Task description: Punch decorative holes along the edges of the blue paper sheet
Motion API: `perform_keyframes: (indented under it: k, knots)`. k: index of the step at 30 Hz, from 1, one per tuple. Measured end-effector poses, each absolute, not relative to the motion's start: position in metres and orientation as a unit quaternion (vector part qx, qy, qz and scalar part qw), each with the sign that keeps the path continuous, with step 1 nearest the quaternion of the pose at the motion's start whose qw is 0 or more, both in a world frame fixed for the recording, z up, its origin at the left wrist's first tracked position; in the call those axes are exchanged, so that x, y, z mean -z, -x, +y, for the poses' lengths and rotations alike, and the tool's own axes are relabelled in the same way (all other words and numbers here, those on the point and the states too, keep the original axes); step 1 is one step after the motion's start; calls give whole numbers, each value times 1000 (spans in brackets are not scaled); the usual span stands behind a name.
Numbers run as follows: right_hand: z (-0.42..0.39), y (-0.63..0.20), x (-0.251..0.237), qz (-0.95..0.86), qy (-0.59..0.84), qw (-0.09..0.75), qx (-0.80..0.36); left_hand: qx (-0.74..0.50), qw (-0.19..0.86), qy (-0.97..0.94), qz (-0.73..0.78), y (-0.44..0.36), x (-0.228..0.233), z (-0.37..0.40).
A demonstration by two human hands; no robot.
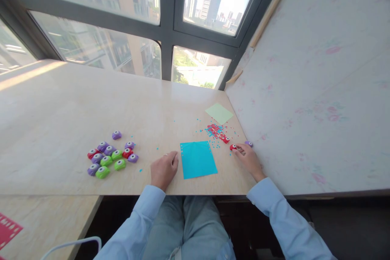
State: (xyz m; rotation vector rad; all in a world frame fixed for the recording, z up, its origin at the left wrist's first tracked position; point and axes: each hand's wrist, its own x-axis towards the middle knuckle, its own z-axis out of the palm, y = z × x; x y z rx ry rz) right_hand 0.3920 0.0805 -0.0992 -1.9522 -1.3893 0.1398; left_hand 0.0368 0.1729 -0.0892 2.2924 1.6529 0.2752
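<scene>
A blue paper sheet (198, 159) lies on the tabletop (76, 109) in front of me, with small holes along its top and left edges. My left hand (163, 169) rests curled on the table at the sheet's left edge, holding nothing. My right hand (249, 157) reaches to the right of the sheet, fingertips on a small red paper punch (233, 147). A purple punch (249, 144) sits just beyond my fingers, and another red punch (226, 139) lies beside a scatter of red and blue paper bits (214, 130).
A cluster of several purple, green and red punches (110, 157) lies at the left. A pale green paper sheet (219, 113) sits far right near the wall (319, 89). Windows run along the back. A red perforated sheet (7, 229) lies on a lower table at the bottom left.
</scene>
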Motion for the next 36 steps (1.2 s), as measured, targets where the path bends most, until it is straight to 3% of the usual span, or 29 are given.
perform_keyframes:
  k: [6, 17, 24, 36]
  knots:
    - [77, -388, 95, -533, 767, 349, -69, -93, 146, -799, 576, -37, 87, 173]
    - [65, -345, 95, -570, 704, 401, -140, -80, 209, -770, 598, -54, 69, 169]
    - [81, -324, 99, -610, 670, 395, -152, -164, 187, -855, 456, -103, 55, 166]
    - [98, -323, 112, -633, 662, 388, -103, -165, 184, -898, 364, -135, 100, 180]
